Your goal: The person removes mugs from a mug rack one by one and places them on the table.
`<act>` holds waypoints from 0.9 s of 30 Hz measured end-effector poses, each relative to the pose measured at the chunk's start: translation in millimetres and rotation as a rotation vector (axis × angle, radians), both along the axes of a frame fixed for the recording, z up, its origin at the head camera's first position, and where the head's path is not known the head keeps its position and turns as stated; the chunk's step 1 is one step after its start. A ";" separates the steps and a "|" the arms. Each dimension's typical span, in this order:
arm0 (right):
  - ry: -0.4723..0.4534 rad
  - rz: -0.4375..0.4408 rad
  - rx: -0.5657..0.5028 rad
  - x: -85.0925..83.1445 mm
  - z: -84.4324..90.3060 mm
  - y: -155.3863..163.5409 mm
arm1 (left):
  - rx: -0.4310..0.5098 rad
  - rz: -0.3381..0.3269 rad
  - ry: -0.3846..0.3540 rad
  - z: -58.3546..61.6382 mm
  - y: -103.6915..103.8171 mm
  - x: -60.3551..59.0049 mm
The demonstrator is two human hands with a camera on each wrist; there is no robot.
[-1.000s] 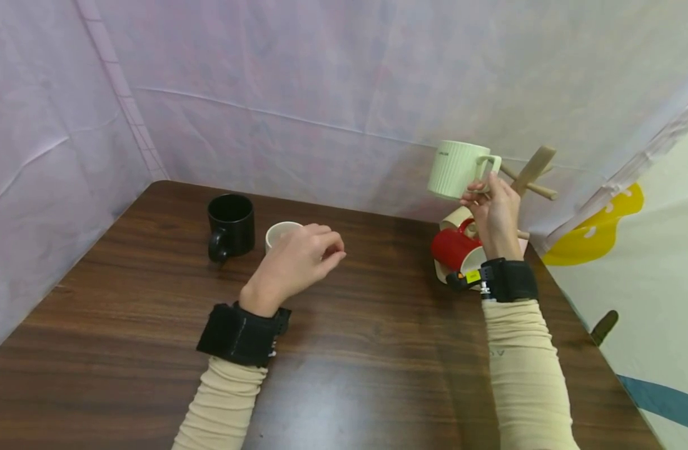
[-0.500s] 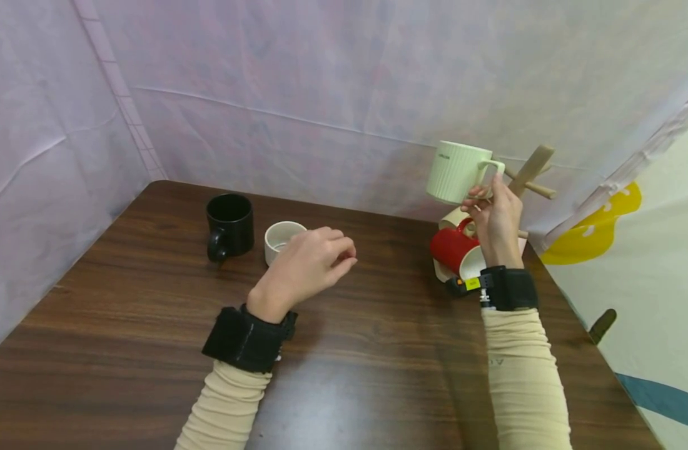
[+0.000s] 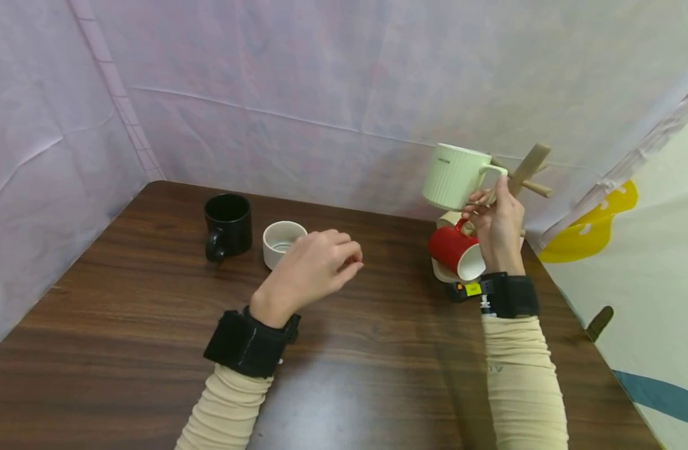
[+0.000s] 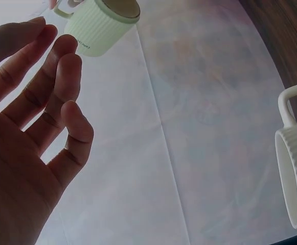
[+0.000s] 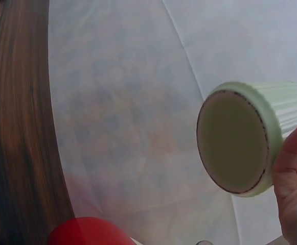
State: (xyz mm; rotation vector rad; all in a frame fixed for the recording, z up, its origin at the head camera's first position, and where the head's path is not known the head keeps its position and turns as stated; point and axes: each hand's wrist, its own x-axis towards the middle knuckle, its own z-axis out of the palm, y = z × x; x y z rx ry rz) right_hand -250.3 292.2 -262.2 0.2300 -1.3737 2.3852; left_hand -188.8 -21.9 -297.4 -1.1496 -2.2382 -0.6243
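Observation:
High at the right, my right hand pinches the handle of a ribbed light green mug, keeping it off the table. The mug leans, its handle just in front of a wooden mug tree. Its round base faces the camera in the right wrist view. Below that hand a red mug lies sideways at the tree, mouth toward me. My left hand hovers over the middle of the table, fingers loosely bent and holding nothing. Partly behind it stands a white mug, whose handle shows in the left wrist view.
A black mug stands left of the white one, handle toward me. A cream-coloured mug shows partly behind the red one. Pale cloth walls the back of the brown wooden table.
My left hand has drifted right, uncovering more of the white mug. The right hand has lowered slightly, and the green mug has dipped a little and tilted.

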 end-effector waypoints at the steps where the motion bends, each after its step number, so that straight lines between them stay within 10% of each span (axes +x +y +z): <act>1: 0.000 -0.006 0.005 0.8 0.0 0.0 | -0.002 -0.002 0.002 0.2 0.0 0.1; 27: 0.057 -0.073 0.095 7.5 -17.4 0.4 | -0.031 -0.024 0.037 0.1 3.5 -0.7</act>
